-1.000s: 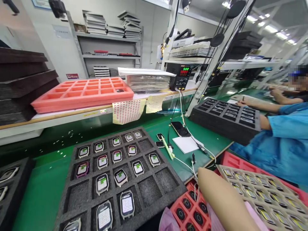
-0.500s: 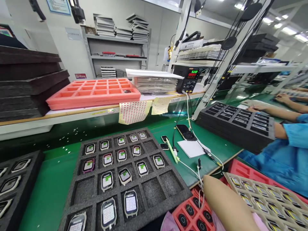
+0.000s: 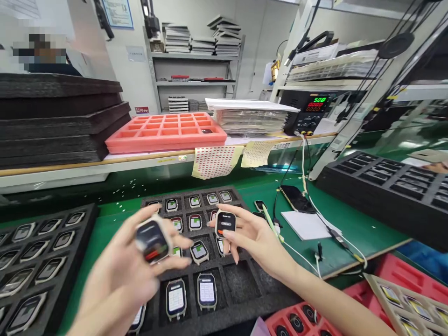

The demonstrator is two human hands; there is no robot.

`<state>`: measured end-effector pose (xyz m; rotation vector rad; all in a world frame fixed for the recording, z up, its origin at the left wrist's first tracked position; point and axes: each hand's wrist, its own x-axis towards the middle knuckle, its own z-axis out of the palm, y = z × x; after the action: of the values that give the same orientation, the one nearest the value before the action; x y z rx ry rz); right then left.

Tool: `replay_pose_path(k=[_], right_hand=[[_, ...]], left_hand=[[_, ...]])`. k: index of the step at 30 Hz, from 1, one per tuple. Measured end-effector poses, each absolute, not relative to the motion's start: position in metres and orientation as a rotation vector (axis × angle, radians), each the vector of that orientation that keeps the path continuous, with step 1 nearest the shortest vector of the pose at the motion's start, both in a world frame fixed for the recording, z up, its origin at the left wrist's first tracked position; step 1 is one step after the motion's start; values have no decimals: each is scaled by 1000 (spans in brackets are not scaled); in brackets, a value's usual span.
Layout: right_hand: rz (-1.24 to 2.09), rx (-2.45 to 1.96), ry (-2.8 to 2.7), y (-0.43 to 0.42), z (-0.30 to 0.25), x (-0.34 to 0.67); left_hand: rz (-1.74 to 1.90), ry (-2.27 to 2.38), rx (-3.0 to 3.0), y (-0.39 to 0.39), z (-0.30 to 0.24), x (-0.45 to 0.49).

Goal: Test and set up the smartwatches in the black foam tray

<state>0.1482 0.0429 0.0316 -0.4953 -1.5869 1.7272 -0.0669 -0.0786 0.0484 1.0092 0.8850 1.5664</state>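
Observation:
My left hand, blurred by motion, is closed on a smartwatch without a strap, its screen dark with a red patch low down. Across from it, my right hand grips a second smartwatch by its edges, thumb on the front; this screen shows white text and an orange-red area. Both watches are held above a dark grey foam tray. In its compartments lie several lit watches with pale cases, such as a watch with a white screen. My hands hide part of the tray.
Another foam tray of watches lies left. Beyond are a pink foam tray, stacked black foam and a power supply. To the right are cables, a phone, white paper and a black tray.
The view has swung left, so the scene sits further right. Both my hands are now over the grey tray, each holding a smartwatch; before, only a forearm showed at the lower right.

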Motion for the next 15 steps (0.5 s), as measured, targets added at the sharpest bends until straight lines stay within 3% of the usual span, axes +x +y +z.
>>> replay_pose_path(k=[8,15], right_hand=[[1833,-444,-1582,47,13,145],[1649,-651,-1644,47,9,142]], left_hand=[[1354,868,1019,-24,11,-44],[1313,712,1094,-25,-1,-46]])
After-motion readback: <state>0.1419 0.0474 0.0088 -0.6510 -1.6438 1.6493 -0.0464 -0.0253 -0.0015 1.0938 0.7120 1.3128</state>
